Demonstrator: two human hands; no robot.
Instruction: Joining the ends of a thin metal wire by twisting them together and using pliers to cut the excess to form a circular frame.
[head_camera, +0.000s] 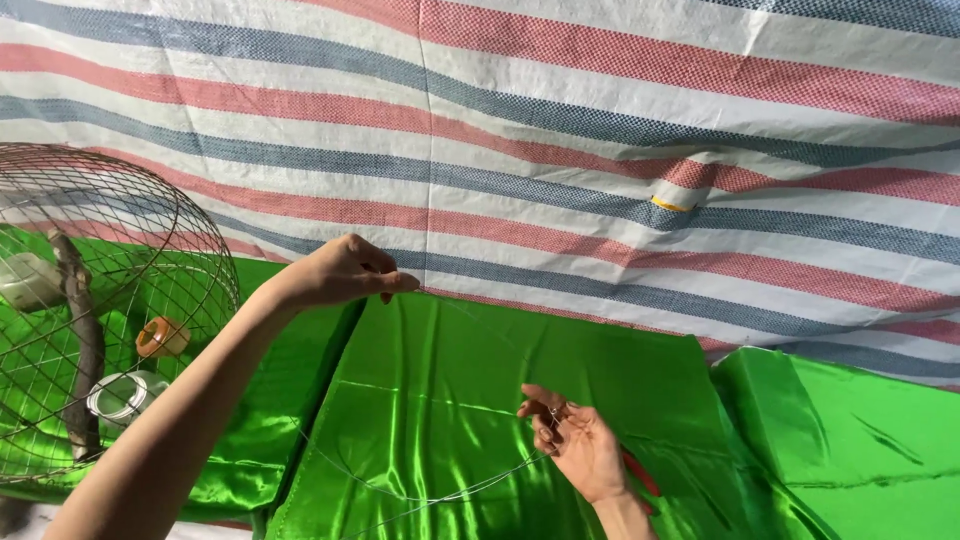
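Thin wire (420, 497): looped low between both hands over green satin cloth (440, 400), one end pinched by the right hand (580, 445), the other rising to the left hand's (345, 272) closed fingertips.

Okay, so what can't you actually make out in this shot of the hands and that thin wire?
Head view only:
- Thin wire: too fine to follow up to the left hand; whether its fingers pinch it is unclear.
- Right hand: something small at the fingertips, too tiny to identify.
- Red object: mostly hidden behind the right wrist.
- Wire cage: cut off by the left edge.
- Green satin cloth: covers whatever is underneath.
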